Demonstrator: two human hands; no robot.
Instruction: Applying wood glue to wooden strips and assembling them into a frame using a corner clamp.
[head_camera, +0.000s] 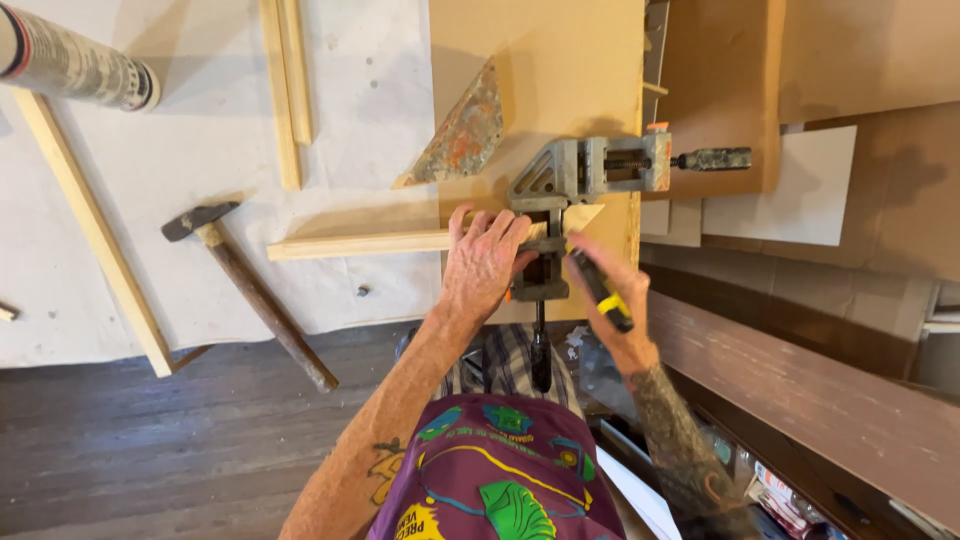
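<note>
Two hands: left hand (485, 262) presses wood strip (360, 243), right hand (612, 300) grips tool (602, 291).

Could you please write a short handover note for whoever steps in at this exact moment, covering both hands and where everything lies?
Left hand: pressed flat on the wooden strip, holding it down where it enters the corner clamp.
Right hand: gripping a black and yellow tool, its tip close to the mitred end of the strip at the clamp; the kind of tool is unclear.
Clamp sits on a brown board; a second strip is not seen in it.
Hammer lies to the left on the white sheet, untouched, with spare strips above it.
Whether the clamp is tightened cannot be told.
</note>
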